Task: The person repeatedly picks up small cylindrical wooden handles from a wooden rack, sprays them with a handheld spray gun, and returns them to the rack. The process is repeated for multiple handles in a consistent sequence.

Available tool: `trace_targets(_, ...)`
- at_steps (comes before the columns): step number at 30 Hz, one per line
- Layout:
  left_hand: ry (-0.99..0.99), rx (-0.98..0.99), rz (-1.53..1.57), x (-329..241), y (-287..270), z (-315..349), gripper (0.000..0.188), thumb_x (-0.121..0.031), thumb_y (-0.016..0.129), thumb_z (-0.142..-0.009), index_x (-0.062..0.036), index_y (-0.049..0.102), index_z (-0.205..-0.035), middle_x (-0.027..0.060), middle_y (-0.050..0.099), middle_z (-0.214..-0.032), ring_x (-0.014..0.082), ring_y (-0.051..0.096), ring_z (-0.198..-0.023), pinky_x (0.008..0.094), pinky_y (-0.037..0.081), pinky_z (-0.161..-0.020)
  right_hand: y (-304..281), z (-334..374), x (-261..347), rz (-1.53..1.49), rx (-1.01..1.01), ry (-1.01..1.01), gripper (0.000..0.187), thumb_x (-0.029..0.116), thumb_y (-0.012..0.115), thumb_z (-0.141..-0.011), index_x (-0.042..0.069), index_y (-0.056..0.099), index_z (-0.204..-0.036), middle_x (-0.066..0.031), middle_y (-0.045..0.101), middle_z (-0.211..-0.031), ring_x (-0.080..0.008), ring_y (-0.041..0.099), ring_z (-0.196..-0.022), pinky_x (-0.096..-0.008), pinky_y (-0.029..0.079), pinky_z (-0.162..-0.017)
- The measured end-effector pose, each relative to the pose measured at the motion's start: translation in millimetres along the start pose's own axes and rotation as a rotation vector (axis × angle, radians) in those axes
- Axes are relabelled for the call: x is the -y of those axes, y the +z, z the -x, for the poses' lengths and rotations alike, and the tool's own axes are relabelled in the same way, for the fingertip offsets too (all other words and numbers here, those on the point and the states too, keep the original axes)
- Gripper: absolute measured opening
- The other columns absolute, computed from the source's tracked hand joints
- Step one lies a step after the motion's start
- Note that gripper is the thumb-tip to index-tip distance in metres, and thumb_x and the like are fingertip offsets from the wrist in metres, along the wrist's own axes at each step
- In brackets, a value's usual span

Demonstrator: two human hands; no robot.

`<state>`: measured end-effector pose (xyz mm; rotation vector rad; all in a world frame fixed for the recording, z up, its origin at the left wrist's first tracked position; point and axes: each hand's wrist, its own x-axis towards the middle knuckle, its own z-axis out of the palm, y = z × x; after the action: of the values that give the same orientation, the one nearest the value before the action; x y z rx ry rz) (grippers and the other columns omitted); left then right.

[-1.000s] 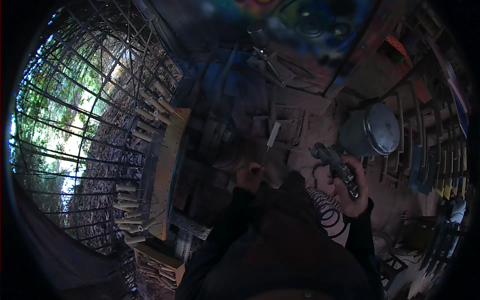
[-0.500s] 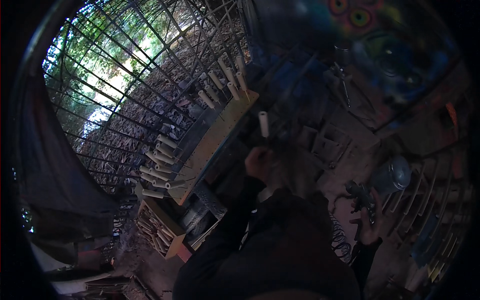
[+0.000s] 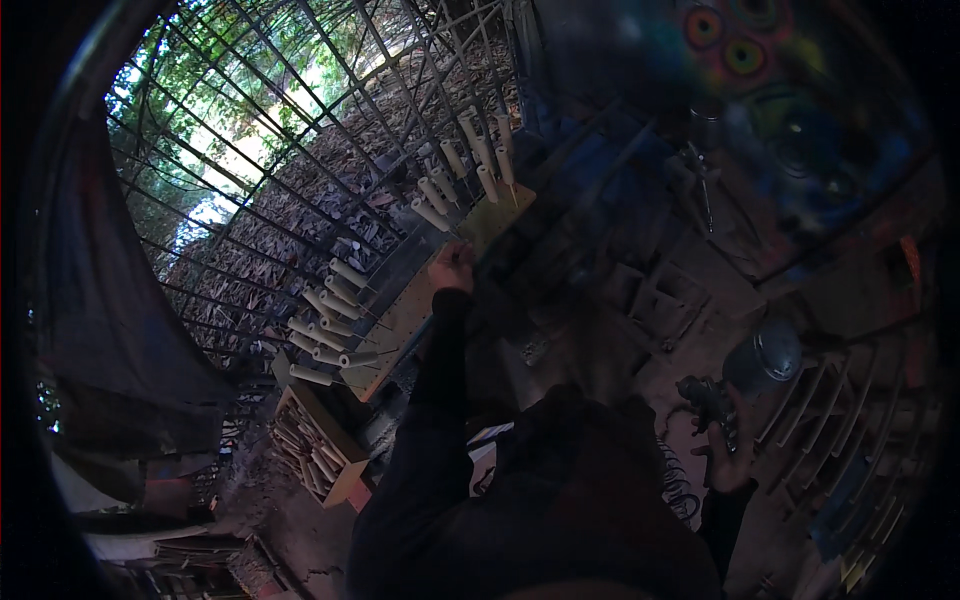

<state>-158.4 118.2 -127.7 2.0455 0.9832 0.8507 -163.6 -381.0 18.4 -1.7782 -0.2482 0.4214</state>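
Note:
At the near-middle edge of a long wooden board (image 3: 405, 315), my left hand (image 3: 452, 270) is closed, its fingertips at the lower end of a pale cylinder (image 3: 430, 215) on a thin stick. The stick between the fingers is too dark to see clearly. Several like cylinders (image 3: 487, 183) stand on sticks at the board's far end, and another cluster (image 3: 340, 300) leans at its near end. Low on the right, my right hand (image 3: 732, 450) grips a dark spray gun (image 3: 708, 400), beside a round grey metal cup (image 3: 765, 355) that seems joined to it.
A wooden box (image 3: 345, 485) of loose pale sticks stands below the board. Behind it runs a metal grille (image 3: 290, 130). A coiled hose (image 3: 678, 480) hangs by my right arm, near curved slats (image 3: 830, 410). Hollow blocks (image 3: 670, 300) lie on the floor; a colourful painted surface (image 3: 790, 130) is upper right.
My left hand has moved left to the board with the pale cylinder, which now stands beside the far cluster. My right hand still grips the spray gun.

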Motion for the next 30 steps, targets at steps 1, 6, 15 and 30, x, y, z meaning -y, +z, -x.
trace_targets(1,0.022,-0.012,-0.047,3.2,1.9,-1.7,0.015,-0.019,0.069,-0.086,-0.0061,0.069,-0.093,0.0093,0.070,-0.078,0.0164,0.066,-0.072,0.0312,0.050,-0.069,0.5,-0.8,3.2,0.000,0.008,0.002,0.057,0.015,0.053,-0.093,0.008,0.033,-0.146,-0.0117,0.059,-0.113,-0.0170,0.061,-0.090,-0.0243,0.055,-0.059)
trace_targets(6,-0.023,-0.144,0.067,27.4,-3.9,-11.6,0.015,-0.019,0.068,-0.085,-0.0062,0.069,-0.093,0.0109,0.070,-0.078,0.0179,0.066,-0.073,0.0320,0.051,-0.070,2.3,-1.3,5.3,0.006,-0.018,-0.004,0.057,0.020,0.056,-0.095,0.005,0.034,-0.145,-0.0096,0.062,-0.105,-0.0143,0.061,-0.086,-0.0230,0.053,-0.062)
trace_targets(15,-0.062,-0.089,-0.081,41.1,-40.2,-33.8,0.017,-0.019,0.063,-0.086,-0.0044,0.068,-0.093,0.0172,0.070,-0.085,0.0295,0.068,-0.082,0.0359,0.051,-0.074,0.5,-4.1,1.7,0.044,-0.021,0.011,0.057,0.016,0.054,-0.093,0.007,0.033,-0.145,-0.0120,0.059,-0.113,-0.0167,0.061,-0.088,-0.0239,0.054,-0.058)
trace_targets(30,-0.046,0.046,-0.189,47.4,-51.5,-44.8,0.020,-0.022,0.062,-0.087,-0.0051,0.069,-0.095,0.0181,0.069,-0.085,0.0335,0.067,-0.083,0.0376,0.051,-0.075,6.5,-6.9,0.6,-0.007,0.009,0.010,0.056,0.016,0.054,-0.093,0.007,0.034,-0.145,-0.0129,0.059,-0.115,-0.0175,0.062,-0.090,-0.0246,0.055,-0.057)
